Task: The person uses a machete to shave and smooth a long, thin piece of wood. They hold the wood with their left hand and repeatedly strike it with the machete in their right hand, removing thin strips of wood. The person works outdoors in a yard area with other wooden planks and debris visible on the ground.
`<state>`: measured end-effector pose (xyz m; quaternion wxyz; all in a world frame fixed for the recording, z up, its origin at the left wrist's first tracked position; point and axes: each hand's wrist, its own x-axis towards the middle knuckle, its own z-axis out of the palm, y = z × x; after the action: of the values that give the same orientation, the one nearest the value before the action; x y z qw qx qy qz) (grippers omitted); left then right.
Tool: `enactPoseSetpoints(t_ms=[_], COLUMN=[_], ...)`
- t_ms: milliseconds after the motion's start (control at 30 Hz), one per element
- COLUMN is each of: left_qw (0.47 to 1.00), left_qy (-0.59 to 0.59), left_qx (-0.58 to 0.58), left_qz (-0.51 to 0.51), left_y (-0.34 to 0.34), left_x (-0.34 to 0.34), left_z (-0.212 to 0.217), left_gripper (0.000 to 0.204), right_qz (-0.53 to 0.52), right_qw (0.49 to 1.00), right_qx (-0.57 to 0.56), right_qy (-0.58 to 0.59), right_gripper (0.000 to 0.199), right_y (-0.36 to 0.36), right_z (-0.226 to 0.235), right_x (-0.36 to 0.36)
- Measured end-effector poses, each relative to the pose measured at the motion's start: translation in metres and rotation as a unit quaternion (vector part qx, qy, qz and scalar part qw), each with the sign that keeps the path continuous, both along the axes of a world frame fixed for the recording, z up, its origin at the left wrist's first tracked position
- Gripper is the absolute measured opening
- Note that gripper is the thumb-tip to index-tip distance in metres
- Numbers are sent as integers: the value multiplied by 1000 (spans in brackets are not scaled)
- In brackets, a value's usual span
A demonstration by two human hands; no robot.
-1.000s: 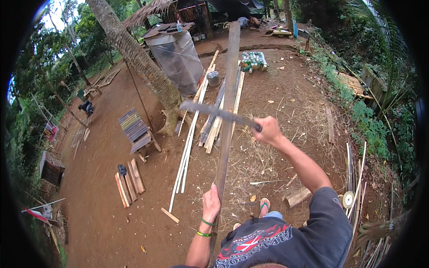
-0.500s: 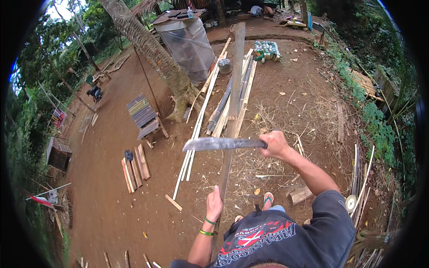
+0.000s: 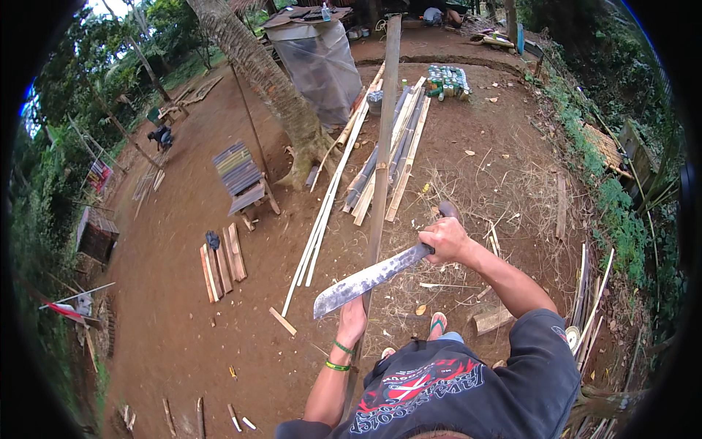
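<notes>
My right hand (image 3: pixel 444 240) is wrapped round the dark handle of a machete (image 3: pixel 373 280), its thumb side toward the blade. The broad, stained blade slants down to the left and crosses in front of a long split bamboo strip (image 3: pixel 385 146). My left hand (image 3: pixel 352 323) grips the strip low down, close to my body, and the blade's tip end covers part of that hand's fingers. The strip points away from me, with a joint partway along it. Whether the blade touches the strip I cannot tell.
Several long bamboo pieces (image 3: pixel 409 146) lie ahead on the dirt, near a leaning tree trunk (image 3: pixel 256 80). Short boards (image 3: pixel 222 263) and a small slatted stand (image 3: pixel 238 175) are at the left. A wood block (image 3: pixel 493 320) lies by my right foot. Another person (image 3: pixel 160 137) crouches far left.
The machete has come down and nearer, its tip swinging from level to pointing down-left over my left hand. My right wrist has turned. The bamboo strip stays in my left hand.
</notes>
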<state>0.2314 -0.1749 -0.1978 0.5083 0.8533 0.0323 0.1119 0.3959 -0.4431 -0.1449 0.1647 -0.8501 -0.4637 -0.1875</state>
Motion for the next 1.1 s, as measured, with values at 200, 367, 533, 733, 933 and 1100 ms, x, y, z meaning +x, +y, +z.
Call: enactPoseSetpoints(t_ms=[200, 367, 533, 733, 933, 1100], left_qw=[985, 958, 994, 967, 957, 959], left_qy=[138, 167, 80, 239, 213, 228], left_qx=[-103, -233, -54, -80, -196, -163], left_qz=[-9, -19, -49, -33, -25, -34], left_y=[12, 13, 33, 9, 13, 22], left_x=[-13, -16, -15, -44, -33, -38], left_z=[-24, -23, -86, -53, -58, -61], left_gripper=[59, 54, 27, 70, 58, 59], right_qz=[-241, -226, 14, -221, -77, -150], right_qw=[968, 971, 998, 970, 989, 988], right_qx=[66, 39, -56, 104, -79, -36], right_qy=[-12, 67, 14, -6, 98, -13], right_gripper=[22, 24, 12, 22, 13, 11], right_y=[-62, -35, 15, -65, -1, -81], right_z=[25, -5, -10, 52, 12, 33], right_x=[62, 44, -12, 123, 45, 129])
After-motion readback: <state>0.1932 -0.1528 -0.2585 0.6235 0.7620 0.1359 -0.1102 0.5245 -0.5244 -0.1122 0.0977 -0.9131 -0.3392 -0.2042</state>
